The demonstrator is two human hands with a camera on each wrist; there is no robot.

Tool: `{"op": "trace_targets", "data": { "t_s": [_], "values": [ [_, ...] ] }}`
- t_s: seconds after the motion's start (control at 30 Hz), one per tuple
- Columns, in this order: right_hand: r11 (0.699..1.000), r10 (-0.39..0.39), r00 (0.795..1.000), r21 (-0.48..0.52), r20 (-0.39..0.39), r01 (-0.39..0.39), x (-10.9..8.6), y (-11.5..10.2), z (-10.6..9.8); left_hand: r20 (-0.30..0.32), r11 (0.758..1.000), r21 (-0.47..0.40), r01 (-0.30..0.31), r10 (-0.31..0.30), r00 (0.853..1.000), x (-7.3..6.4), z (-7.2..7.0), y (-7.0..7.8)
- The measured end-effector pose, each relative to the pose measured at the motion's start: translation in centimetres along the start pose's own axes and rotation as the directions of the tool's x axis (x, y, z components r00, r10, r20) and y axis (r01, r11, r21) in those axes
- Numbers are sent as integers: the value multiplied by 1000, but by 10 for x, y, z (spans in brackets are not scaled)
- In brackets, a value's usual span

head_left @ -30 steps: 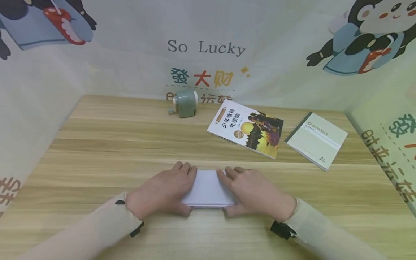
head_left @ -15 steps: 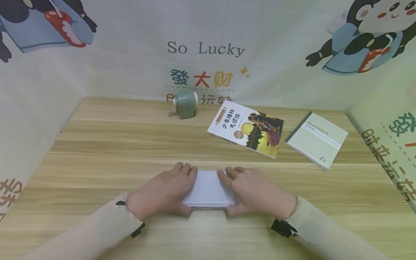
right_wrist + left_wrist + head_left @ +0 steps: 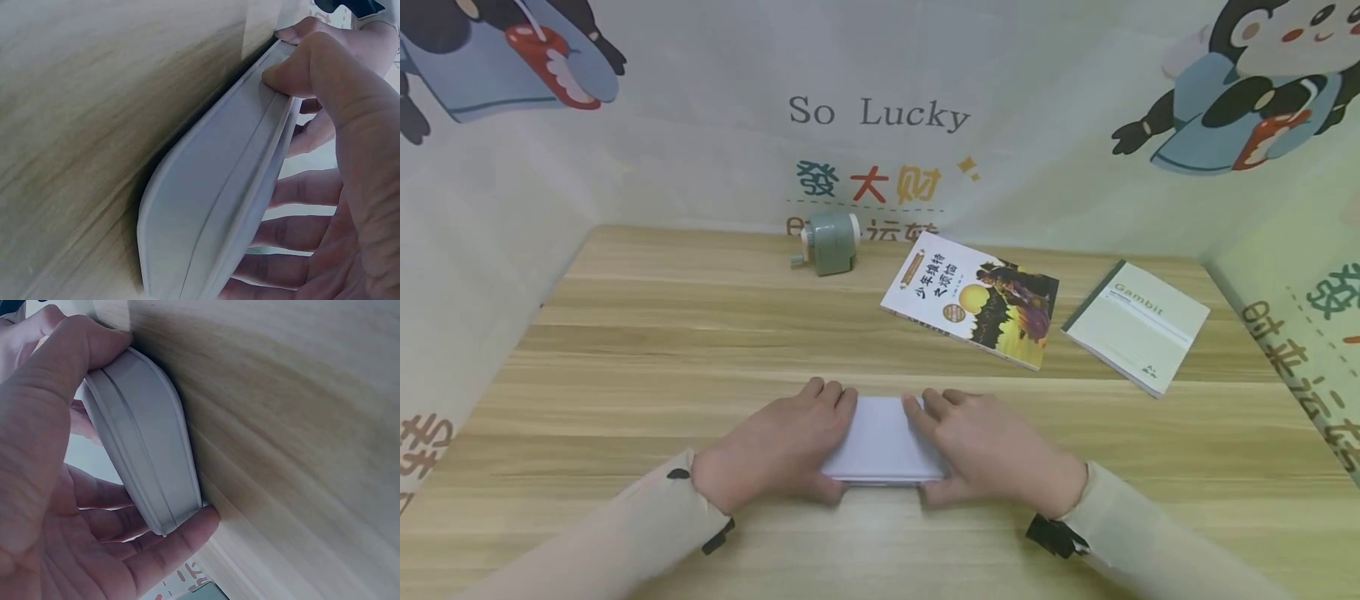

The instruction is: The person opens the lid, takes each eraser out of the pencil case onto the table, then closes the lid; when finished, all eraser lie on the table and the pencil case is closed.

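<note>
A flat, pale box (image 3: 883,442) with rounded corners lies near the front of the table, between both hands. My left hand (image 3: 782,446) grips its left end, thumb at the near edge and fingers reaching to the far edge. On the opposite end, my right hand (image 3: 988,450) holds it the same way, its index finger lying over the top. A seam runs along the side of the box (image 3: 147,444) in the left wrist view. From the right wrist, the thumb (image 3: 290,78) presses that side near the seam. The palms hide much of the ends.
Behind the hands, a green crank pencil sharpener (image 3: 832,243) stands at the back of the wooden table (image 3: 662,333). A paperback book (image 3: 970,300) lies right of it, then a pale Gambit notebook (image 3: 1138,329). A printed cloth (image 3: 700,125) hangs around the back and sides.
</note>
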State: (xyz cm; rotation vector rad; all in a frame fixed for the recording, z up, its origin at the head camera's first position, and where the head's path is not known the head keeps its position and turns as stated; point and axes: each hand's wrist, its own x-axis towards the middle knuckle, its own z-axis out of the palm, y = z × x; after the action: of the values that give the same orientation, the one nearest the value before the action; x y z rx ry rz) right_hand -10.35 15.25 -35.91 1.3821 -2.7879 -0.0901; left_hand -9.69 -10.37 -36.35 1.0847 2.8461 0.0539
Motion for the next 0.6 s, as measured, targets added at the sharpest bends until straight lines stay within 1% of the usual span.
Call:
{"op": "trace_targets", "data": {
  "t_s": [0.17, 0.27, 0.37, 0.5, 0.6],
  "values": [
    [1000, -2, 1000, 3, -9, 2, 0, 0, 1, -8, 1000, 13, -1, 1, 1000, 0, 1, 1],
    [1000, -2, 1000, 16, 9, 2, 0, 2, 0, -9, 1000, 11, 1, -1, 1000, 0, 1, 1],
    [998, 12, 999, 62, 32, -14, -2, 4, -2, -11, 1000, 8, -2, 2, 1000, 0, 1, 2],
    [993, 24, 999, 113, 45, -29, -5, 6, -7, 6, 1000, -8, 2, -2, 1000, 1, 1, 1],
    [992, 16, 999, 124, 40, -21, -5, 6, -8, 30, 1000, -25, 13, -12, 999, 0, 1, 1]
  ]
}}
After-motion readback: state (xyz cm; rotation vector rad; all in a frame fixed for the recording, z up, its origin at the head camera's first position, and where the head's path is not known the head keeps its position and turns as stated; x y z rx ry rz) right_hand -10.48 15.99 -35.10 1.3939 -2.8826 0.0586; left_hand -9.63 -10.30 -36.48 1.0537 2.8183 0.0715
